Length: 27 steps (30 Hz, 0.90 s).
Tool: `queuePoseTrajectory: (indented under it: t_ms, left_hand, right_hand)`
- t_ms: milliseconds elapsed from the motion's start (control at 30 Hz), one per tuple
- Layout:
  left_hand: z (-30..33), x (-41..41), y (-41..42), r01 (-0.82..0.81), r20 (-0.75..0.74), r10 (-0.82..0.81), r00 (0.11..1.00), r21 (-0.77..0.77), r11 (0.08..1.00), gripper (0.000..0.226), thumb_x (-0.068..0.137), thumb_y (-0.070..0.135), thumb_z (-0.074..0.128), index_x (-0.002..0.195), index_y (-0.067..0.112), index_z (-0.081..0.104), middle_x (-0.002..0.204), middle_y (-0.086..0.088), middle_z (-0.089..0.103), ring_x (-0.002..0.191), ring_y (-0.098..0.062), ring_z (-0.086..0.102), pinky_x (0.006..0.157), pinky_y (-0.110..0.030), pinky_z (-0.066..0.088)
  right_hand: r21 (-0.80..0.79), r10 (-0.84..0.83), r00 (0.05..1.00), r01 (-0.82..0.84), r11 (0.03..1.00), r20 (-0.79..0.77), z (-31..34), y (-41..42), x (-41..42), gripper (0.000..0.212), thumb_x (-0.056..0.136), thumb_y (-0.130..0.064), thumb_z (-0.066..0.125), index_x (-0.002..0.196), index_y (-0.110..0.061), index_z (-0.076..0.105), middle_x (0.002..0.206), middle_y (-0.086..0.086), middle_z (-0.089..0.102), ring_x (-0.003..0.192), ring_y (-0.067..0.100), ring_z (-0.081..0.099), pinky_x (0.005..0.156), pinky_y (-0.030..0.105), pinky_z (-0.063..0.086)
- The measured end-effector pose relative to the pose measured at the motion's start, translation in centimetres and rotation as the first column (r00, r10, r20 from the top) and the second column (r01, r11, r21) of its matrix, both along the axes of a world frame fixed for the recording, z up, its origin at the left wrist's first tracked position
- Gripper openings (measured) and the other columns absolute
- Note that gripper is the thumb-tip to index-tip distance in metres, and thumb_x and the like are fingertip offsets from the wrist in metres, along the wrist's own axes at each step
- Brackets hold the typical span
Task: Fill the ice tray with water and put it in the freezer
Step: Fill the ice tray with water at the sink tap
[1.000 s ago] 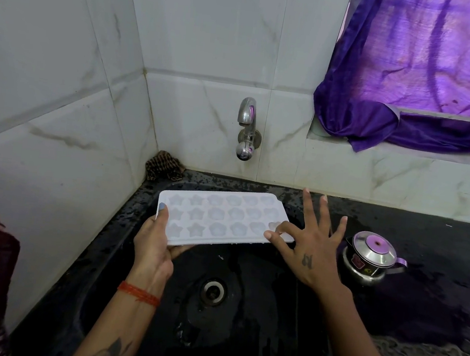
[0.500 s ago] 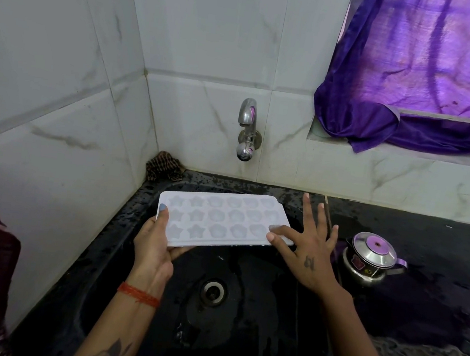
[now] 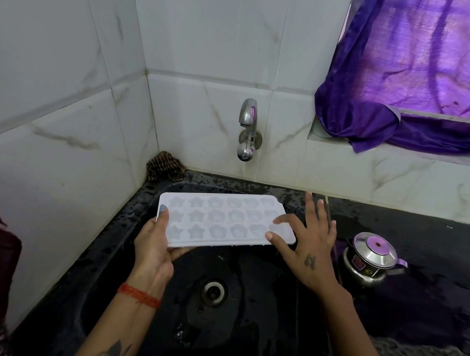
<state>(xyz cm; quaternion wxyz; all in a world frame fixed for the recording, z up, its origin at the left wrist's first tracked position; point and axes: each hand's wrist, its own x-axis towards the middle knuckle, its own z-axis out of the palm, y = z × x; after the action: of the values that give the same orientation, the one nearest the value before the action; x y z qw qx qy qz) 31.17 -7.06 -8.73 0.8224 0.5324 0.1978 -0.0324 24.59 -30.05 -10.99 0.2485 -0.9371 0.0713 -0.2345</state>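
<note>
Black, wet stone makes up both the counter (image 3: pixel 430 326) and the sink basin (image 3: pixel 238 339) sunk into it, with white marble-veined wall tiles (image 3: pixel 61 99) closing the corner on two sides. Nearest in the basin, a round metal drain (image 3: pixel 213 291) sits at the bottom, water beading on the dark floor around it. Above the basin the ice tray (image 3: pixel 222 223) — white, with rows of star- and flower-shaped cups — is held roughly level; whether the cups hold water cannot be told. The left hand (image 3: pixel 154 244) grips the tray's near-left corner, thumb on top and fingers curled beneath. The right hand (image 3: pixel 308 244) is spread, its thumb and forefinger resting on the tray's right end, the other fingers straight and fanned above the basin's right edge. Just beside that hand, on the counter, stands a small steel kettle (image 3: pixel 370 260) with its lid on — contents hidden. The basin's left rim runs close along the wall, while the counter spreads to the right. Farther back, a crumpled brown cloth (image 3: pixel 164 167) lies in the corner, and a chrome tap (image 3: pixel 248 129) juts from the rear wall above the tray's far side. Purple fabric (image 3: pixel 429 83) hangs over a window ledge at upper right.
</note>
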Motion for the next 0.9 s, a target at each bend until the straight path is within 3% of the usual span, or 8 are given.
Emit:
queuePoseTrajectory:
  t_ms: [167,300,533,700,900]
  left_hand:
    - [0.2,-0.1,-0.1,0.004,-0.004,-0.004,1.000,-0.007,1.000,0.017,0.095,0.034,0.055,0.087,0.019,0.059,0.089,-0.002,0.066,0.080,-0.018,0.064,0.064,-0.042,0.056]
    - [0.3,-0.2,-0.2,0.008,0.001,-0.008,1.000,0.000,1.000,0.018,0.094,0.034,0.055,0.088,0.018,0.059,0.089,-0.002,0.066,0.081,-0.019,0.065,0.065,-0.042,0.056]
    - [0.5,-0.2,-0.4,0.014,0.011,-0.014,1.000,-0.010,1.000,0.017,0.094,0.034,0.055,0.088,0.018,0.059,0.090,-0.002,0.066,0.082,-0.019,0.064,0.066,-0.043,0.055]
    - [0.6,-0.3,-0.4,0.014,0.017,-0.014,1.000,-0.009,1.000,0.018,0.094,0.034,0.055,0.088,0.018,0.059,0.089,-0.002,0.066,0.081,-0.018,0.064,0.064,-0.042,0.055]
    - [0.5,-0.3,-0.3,0.015,0.015,-0.015,1.000,-0.005,1.000,0.018,0.094,0.035,0.056,0.088,0.018,0.059,0.090,-0.002,0.066,0.082,-0.019,0.064,0.067,-0.043,0.055]
  right_hand:
    - [0.019,0.080,0.995,-0.081,0.997,0.055,0.1,0.7,0.3,0.036,0.078,-0.067,0.042,0.085,-0.041,0.066,0.157,-0.008,0.002,0.146,0.018,-0.008,0.113,0.047,-0.010]
    - [-0.039,0.081,0.997,-0.080,0.996,0.009,0.0,1.0,0.4,0.043,0.078,-0.071,0.036,0.083,-0.041,0.067,0.155,-0.012,-0.004,0.145,0.017,-0.014,0.111,0.047,-0.016]
    - [-0.058,0.122,0.987,-0.129,0.990,-0.106,1.0,1.4,0.3,0.054,0.076,-0.076,0.023,0.099,-0.051,0.065,0.153,-0.016,-0.017,0.138,0.011,-0.032,0.104,0.041,-0.030]
    - [-0.059,0.140,0.983,-0.148,0.987,-0.115,1.3,1.2,0.3,0.050,0.074,-0.077,0.027,0.088,-0.049,0.067,0.154,-0.016,-0.015,0.139,0.011,-0.031,0.107,0.045,-0.027]
    - [-0.183,0.070,0.995,-0.082,0.980,-0.070,1.1,1.0,0.4,0.053,0.075,-0.078,0.028,0.082,-0.042,0.067,0.155,-0.013,-0.012,0.141,0.016,-0.025,0.105,0.043,-0.030]
